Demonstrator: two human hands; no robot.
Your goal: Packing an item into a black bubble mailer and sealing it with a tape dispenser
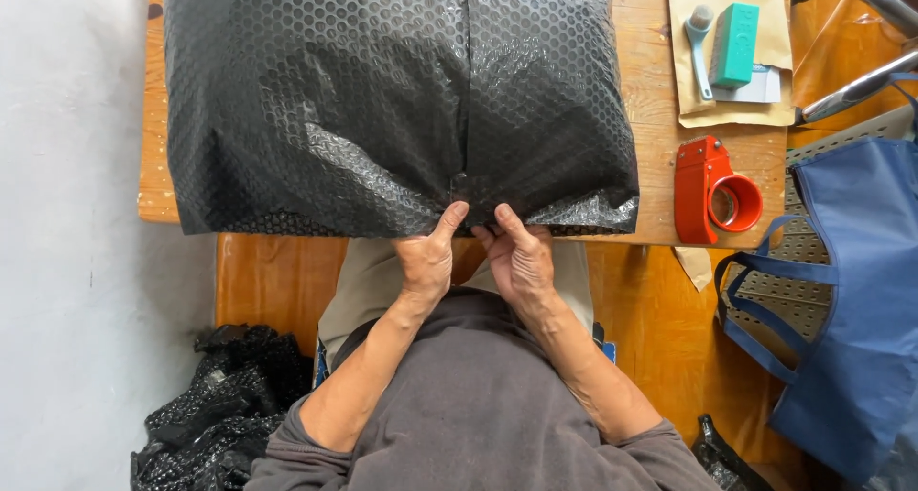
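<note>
A large parcel wrapped in black bubble wrap (382, 99) lies on a wooden table (660, 166), with a seam running down its middle. My left hand (427, 257) and my right hand (519, 255) meet at the near edge of the parcel, at the bottom of that seam. Both thumbs press on the gathered wrap there, and the fingers curl under the edge, pinching it.
A red tape dispenser (712, 193) stands on the table right of the parcel. Farther back lie a brown envelope (732, 99), a green block (734, 43) and a small tool. A blue bag (851, 290) hangs at right. More black bubble wrap (215, 405) lies on the floor at left.
</note>
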